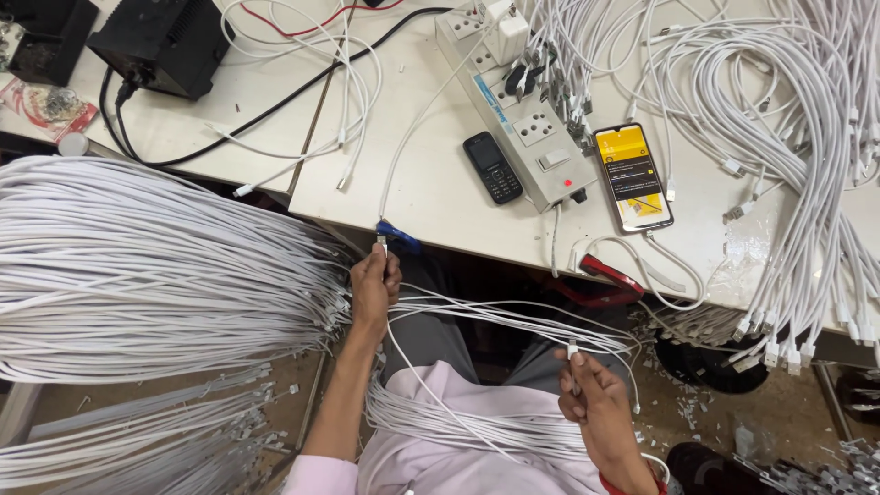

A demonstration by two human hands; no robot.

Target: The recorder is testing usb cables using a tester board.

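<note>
Left hand [374, 286] up near the table edge [458, 240], fingers pinched shut on the plug end [382, 244] of a thin white cable [431, 385], right below a small blue piece [397, 236] on that edge. Right hand [598, 403] lower down, over the lap, fingers closed on the other plug end [573, 349] of what looks like the same white cable, held upright. Cable looping down between both hands, across a pale pink shirt [458, 458]. More white cables lying over the lap [477, 426], just under the hands. A huge bundle of white cables [137, 266] stretched out to the left, touching the left wrist. Another big heap of white cables [788, 110] on the white table to the right, ends hanging off the edge. Between the heaps, on the table: a long grey power strip [513, 105] with a red light, a small black button phone [493, 167] just beside it on one side, a smartphone with a yellow screen [632, 176] just beside it on the other, a white cable plugged into its bottom. Black box [165, 41] at the far left corner of the table, black wire running from it. Red-handled tool [610, 275] just below the table edge, near the smartphone. Little bits of scrap on the floor [697, 403] to the right.
</note>
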